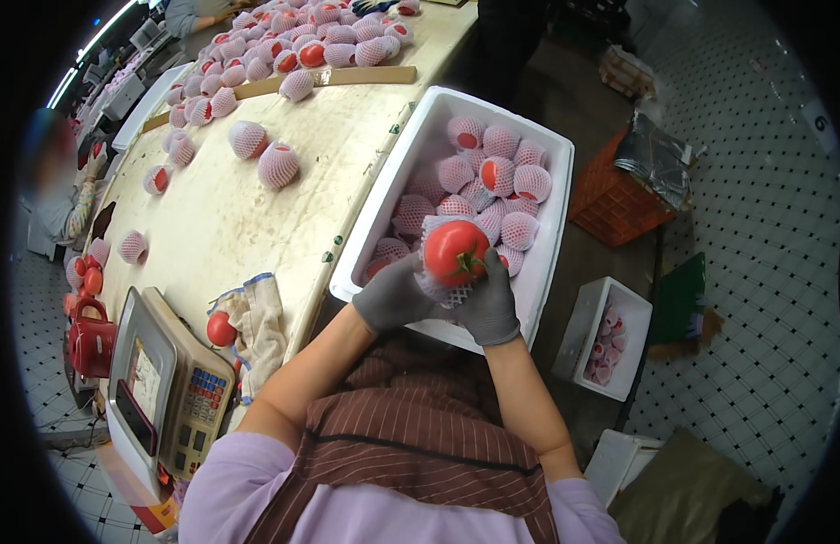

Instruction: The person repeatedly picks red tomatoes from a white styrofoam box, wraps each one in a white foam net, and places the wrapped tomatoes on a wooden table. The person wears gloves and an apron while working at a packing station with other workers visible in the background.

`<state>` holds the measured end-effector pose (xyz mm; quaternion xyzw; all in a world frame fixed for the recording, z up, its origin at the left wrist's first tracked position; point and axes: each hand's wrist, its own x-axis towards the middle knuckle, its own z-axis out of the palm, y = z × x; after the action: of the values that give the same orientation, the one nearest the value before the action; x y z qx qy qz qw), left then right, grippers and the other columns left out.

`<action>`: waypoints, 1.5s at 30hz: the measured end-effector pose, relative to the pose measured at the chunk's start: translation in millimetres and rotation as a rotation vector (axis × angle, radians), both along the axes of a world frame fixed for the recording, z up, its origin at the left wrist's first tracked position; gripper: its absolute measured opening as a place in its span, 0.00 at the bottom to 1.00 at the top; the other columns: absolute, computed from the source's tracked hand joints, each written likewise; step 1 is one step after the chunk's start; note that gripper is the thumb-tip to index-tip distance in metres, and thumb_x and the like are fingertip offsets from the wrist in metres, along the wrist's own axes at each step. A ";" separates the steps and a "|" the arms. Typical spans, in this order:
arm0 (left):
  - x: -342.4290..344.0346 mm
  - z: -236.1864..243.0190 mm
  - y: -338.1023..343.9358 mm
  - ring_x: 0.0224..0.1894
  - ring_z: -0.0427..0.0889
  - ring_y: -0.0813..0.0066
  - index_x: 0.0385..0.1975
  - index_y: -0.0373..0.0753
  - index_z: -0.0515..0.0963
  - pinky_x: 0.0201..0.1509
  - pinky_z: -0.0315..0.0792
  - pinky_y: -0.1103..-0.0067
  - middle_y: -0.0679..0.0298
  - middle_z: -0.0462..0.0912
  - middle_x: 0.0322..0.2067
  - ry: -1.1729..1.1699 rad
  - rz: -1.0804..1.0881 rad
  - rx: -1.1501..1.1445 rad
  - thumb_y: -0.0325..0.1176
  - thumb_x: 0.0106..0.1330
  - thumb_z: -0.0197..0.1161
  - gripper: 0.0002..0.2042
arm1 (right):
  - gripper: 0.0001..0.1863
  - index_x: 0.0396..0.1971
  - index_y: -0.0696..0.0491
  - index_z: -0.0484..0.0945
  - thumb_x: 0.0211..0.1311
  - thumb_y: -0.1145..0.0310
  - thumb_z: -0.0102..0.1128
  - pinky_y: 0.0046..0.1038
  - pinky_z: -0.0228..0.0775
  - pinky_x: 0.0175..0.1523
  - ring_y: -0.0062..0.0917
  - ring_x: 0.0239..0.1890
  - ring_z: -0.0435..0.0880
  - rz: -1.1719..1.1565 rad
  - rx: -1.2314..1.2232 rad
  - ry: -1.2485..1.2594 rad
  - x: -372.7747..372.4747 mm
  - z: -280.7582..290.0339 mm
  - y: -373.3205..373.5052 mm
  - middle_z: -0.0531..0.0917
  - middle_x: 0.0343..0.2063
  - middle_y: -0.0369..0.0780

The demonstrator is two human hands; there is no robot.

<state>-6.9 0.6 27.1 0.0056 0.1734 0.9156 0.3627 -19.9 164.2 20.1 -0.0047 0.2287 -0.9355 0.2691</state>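
Observation:
Both my hands wear grey gloves and hold one red tomato (454, 250) over the near end of a white foam box (547, 263). A white foam net sleeve (445, 292) sits pulled partway around the tomato's lower half. My left hand (393, 297) grips the sleeve from the left. My right hand (489, 306) cups it from the right. The box holds several tomatoes wrapped in pink-white foam nets (497, 172).
A long cream table (230, 218) to the left carries several wrapped tomatoes, a wooden strip, a cloth (261, 326) with a bare tomato (221, 329), and a weighing scale (171, 385). An orange crate (615, 204) and smaller white boxes stand on the floor at right. Other people work at far left.

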 end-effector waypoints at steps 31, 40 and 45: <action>5.5 -10.4 3.3 0.27 0.73 0.80 0.33 0.34 0.74 0.31 0.69 0.84 0.64 0.73 0.30 0.851 1.051 -1.311 0.19 0.57 0.61 0.06 | 0.34 0.58 0.56 0.65 0.47 0.80 0.63 0.27 0.67 0.58 0.26 0.52 0.72 -0.288 0.778 0.533 -9.8 -3.8 9.9 0.71 0.52 0.40; 4.4 21.4 0.5 0.53 0.72 0.55 0.55 0.35 0.68 0.55 0.70 0.68 0.49 0.68 0.52 1.526 0.742 -1.451 0.36 0.38 0.78 0.40 | 0.18 0.50 0.57 0.68 0.62 0.67 0.53 0.22 0.67 0.49 0.19 0.44 0.72 -0.233 0.927 0.528 7.7 -0.5 0.8 0.74 0.42 0.37; 3.1 -0.1 2.8 0.50 0.74 0.53 0.52 0.35 0.69 0.54 0.71 0.67 0.51 0.70 0.50 1.395 0.687 -1.360 0.33 0.36 0.76 0.37 | 0.20 0.48 0.57 0.66 0.66 0.57 0.52 0.20 0.64 0.47 0.18 0.44 0.70 -0.147 0.964 0.577 8.0 -18.1 -2.0 0.72 0.40 0.37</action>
<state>-3.9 3.5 27.0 0.2795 0.8184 0.4714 -0.1729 -11.9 162.2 2.0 -0.1210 0.6943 -0.7022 0.1014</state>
